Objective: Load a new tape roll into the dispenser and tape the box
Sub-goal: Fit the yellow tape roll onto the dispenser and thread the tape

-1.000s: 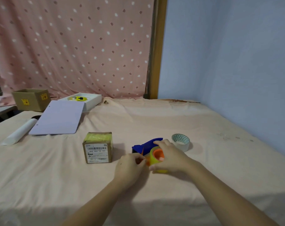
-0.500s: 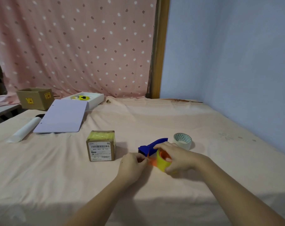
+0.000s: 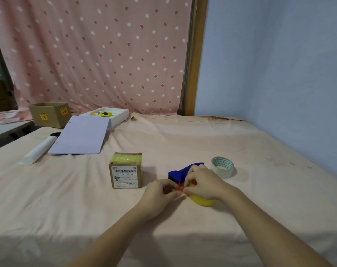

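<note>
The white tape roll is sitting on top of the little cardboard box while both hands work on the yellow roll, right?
Not quite. In the head view the white tape roll lies on the cloth beside the blue dispenser, well apart from the little cardboard box. Both hands, left and right, are on the yellow roll.

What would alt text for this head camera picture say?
Two bare hands, left hand and right hand, work a yellow tape roll against a blue tape dispenser on a peach cloth, a small taped cardboard box just left.
</note>
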Demonstrator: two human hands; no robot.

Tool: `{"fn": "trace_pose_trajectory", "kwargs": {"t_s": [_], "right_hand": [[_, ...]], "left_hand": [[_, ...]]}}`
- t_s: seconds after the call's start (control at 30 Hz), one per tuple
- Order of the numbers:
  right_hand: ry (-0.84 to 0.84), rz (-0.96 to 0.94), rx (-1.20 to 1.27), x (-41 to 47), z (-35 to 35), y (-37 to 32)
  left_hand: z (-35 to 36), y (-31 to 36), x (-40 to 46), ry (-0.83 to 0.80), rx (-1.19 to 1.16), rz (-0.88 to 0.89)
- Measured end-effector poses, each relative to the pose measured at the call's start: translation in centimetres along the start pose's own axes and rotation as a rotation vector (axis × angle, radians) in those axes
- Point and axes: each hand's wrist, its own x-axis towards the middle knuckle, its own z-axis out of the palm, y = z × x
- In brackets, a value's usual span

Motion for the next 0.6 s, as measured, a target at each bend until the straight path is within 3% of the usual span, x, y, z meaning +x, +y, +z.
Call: {"fn": "trace_pose_trajectory", "kwargs": {"t_s": [0.17,0.4,0.6], "right_hand": [[-0.012,0.019,0.001,0.2,0.1,-0.2],[0.008,0.06,-0.023,0.9,0.5,-0.3],[0.026,0.141,-0.059,1.8,0.9,-0.8]], "left_hand": [[-0.2,-0.5,0.0,0.129,-0.043,-0.004],[-0.6,-0.6,1.3,0.009,-0.079,-0.077],[-0.3,-1.1,1.6,0.043,-0.077,-0.088]]}}
